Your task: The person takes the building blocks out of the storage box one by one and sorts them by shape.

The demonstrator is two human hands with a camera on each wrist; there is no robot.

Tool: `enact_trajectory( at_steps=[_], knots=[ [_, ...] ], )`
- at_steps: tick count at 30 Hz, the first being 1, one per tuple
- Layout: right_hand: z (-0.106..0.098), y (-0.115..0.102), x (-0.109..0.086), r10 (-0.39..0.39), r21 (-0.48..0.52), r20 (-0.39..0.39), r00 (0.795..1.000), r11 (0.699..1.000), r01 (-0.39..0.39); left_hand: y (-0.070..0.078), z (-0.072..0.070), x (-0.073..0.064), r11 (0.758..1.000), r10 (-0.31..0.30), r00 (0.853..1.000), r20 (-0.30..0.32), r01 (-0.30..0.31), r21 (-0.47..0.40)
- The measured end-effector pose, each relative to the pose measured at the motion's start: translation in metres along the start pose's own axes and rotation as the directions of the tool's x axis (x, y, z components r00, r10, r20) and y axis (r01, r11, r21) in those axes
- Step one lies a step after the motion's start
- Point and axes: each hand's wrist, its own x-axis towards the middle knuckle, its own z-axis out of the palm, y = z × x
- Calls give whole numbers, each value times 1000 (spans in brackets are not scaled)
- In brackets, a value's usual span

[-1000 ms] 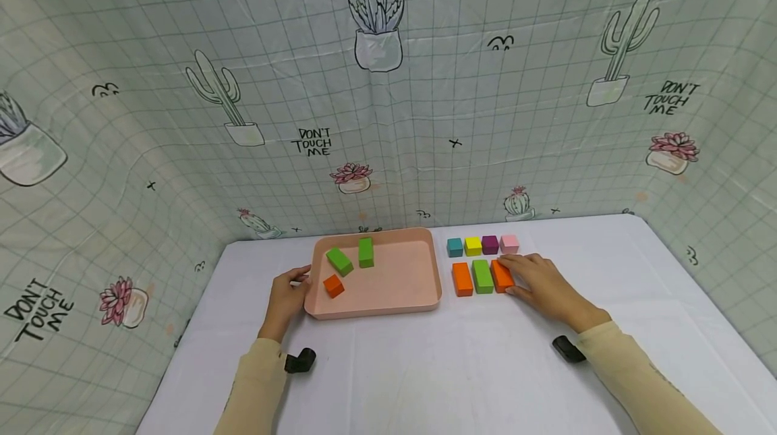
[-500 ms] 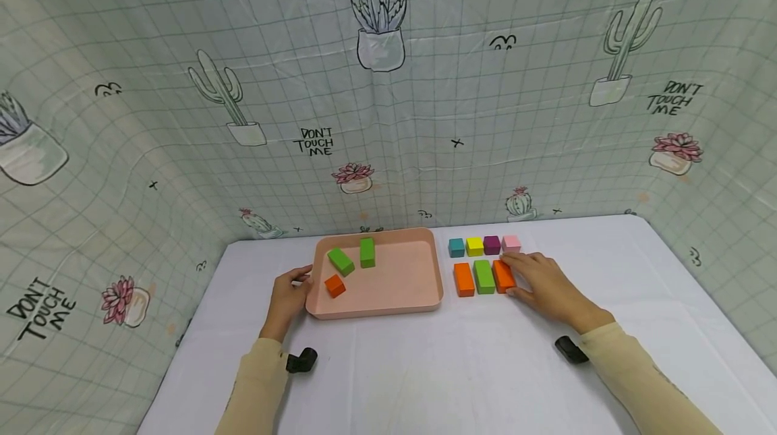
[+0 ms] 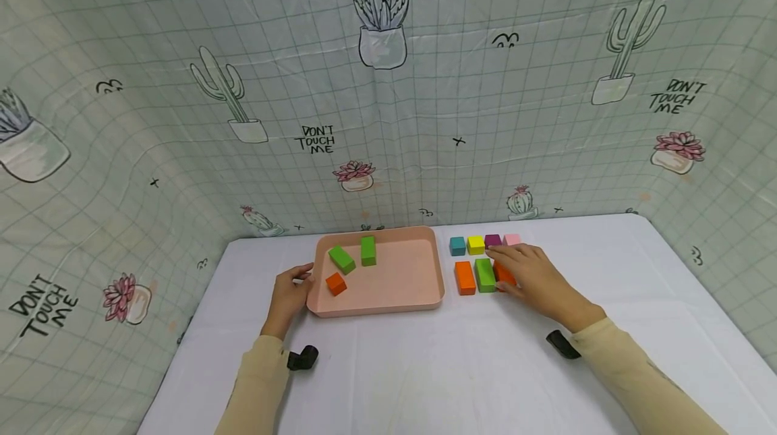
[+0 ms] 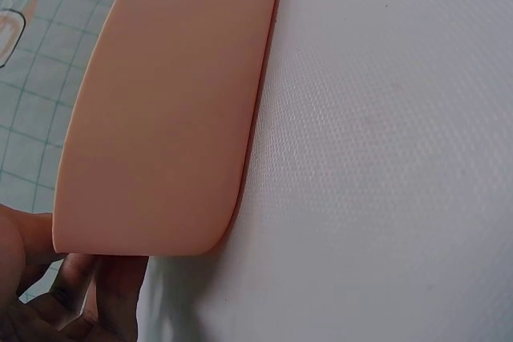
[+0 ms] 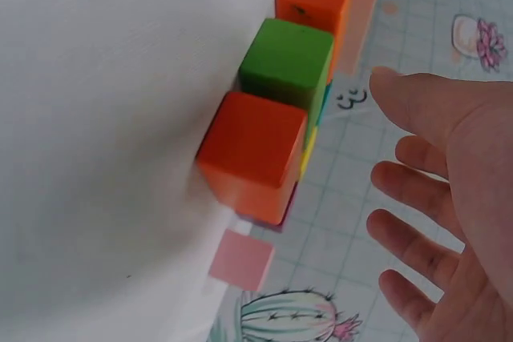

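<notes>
Blocks in rows right of tray, likely for easy reach, with right hand loosely spread over some, gripping nothing, and left hand relaxed against tray's left end, probably to steady it.

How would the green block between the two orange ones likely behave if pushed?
The green block is probably stiff, given its crisp, straight edges. Its flat faces suggest sliding rather than rolling. Pushed sideways, it would likely soon meet one of the orange blocks close on either side.
</notes>
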Motion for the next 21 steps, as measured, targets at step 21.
enact_trajectory(
  at_steps=[21],
  knots=[
    [16,-37,44,-161,-11,-94,983,987,160,1,-2,1,998,43,999,15,-44,42]
  ],
)
